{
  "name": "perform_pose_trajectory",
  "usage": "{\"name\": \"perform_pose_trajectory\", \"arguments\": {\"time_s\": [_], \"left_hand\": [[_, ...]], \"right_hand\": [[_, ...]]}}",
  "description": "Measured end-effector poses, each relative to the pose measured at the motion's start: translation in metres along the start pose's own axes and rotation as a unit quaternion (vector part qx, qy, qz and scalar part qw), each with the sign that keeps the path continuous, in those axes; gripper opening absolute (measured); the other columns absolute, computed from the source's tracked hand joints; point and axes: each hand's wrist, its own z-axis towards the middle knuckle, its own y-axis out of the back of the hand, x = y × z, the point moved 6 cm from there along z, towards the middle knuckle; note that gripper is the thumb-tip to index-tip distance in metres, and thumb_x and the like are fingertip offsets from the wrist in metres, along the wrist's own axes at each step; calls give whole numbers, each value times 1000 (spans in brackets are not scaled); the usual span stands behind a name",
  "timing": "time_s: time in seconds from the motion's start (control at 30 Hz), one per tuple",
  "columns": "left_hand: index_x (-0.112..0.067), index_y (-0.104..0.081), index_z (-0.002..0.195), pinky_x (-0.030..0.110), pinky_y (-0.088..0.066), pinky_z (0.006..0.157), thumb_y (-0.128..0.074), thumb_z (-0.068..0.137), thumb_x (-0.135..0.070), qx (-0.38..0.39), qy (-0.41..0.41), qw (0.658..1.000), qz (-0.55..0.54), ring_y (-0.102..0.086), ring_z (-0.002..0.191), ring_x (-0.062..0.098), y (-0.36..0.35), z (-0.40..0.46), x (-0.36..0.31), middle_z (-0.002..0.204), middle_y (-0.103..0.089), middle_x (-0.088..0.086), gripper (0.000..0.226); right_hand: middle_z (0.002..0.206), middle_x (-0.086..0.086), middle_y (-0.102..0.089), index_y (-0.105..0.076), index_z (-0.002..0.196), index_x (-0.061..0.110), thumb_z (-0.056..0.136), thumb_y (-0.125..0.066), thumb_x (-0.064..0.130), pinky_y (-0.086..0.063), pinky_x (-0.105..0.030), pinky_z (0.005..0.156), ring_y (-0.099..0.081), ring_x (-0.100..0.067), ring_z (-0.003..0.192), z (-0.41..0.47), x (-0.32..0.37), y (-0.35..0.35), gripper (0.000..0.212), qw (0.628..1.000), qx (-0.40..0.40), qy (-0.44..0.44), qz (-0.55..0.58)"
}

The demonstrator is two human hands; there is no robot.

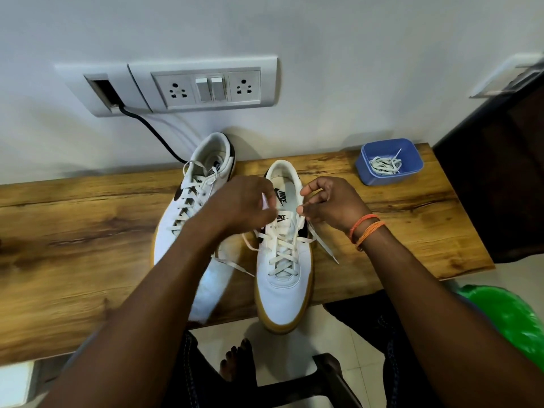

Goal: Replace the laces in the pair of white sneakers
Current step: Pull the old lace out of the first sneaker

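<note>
Unlacing near sneaker, on wooden shelf beside its mate.
Lace flat, limp, light: pinch at aglet. Right hand curled, apparently pinching it; left hand blurred (grip unclear).

Bare tabletop left of sneakers

1. One camera only, worn on my head; no second view shares the scene.
2. It looks forward and steeply down over my forearms at the wooden shelf against the wall.
3. It sits close, with my hands mid-frame.
4. The wide lens bends the edges, reaching the floor below.
</note>
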Motion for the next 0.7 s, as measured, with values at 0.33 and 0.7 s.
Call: {"name": "perform_pose_trajectory", "arguments": {"time_s": [0.33,0.7], "left_hand": [[-22,-63,69,27,-44,54,-63,81,-29,56,-45,992,104,-59,64,18,-48,5,-18,67,-60,-2,14],[-22,-73,90,28,-41,56,-62,86,-24,43,-67,987,139,-60,70,16,-51,2,-28,85,-69,-1,12]], "right_hand": [[76,-14,-72,-67,96,6,74,-81,1,-50,-21,52,-68,-17,59,1,3,1,27,1000,-2,13,-13],[77,-13,-72,-67,96,7,75,-80,2,-48,-18,50,-66,-11,55,0,3,-2,26,1000,-1,14,-24]]}}
